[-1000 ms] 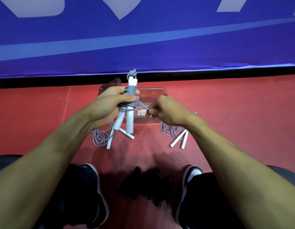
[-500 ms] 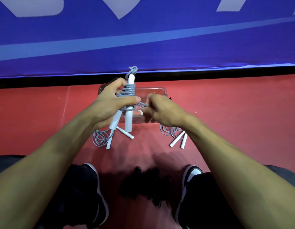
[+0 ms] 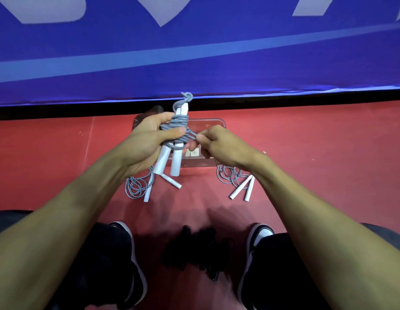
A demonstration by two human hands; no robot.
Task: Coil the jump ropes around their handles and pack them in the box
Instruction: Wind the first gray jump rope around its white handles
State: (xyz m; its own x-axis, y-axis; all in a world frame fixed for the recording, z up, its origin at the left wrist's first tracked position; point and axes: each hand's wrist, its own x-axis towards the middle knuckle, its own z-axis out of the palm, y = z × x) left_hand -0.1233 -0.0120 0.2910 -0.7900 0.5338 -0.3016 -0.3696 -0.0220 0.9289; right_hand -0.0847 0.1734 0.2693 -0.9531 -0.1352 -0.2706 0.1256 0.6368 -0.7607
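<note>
Mid-frame, the left hand (image 3: 149,142) grips the two white handles (image 3: 172,157) with grey rope (image 3: 180,124) wound round them, thumb clamped over the coils. The right hand (image 3: 219,145) pinches the rope's free end; it should probably pull snug and tuck before reaching the clear box (image 3: 217,125) behind.

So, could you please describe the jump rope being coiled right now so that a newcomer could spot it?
Start at the clear box on the red floor below the blue banner. In front of it the left hand grips the jump rope while the right hand pinches its cord. Unlike the two loose ropes on the floor, its white handles stand upright, wrapped in grey cord.
</note>
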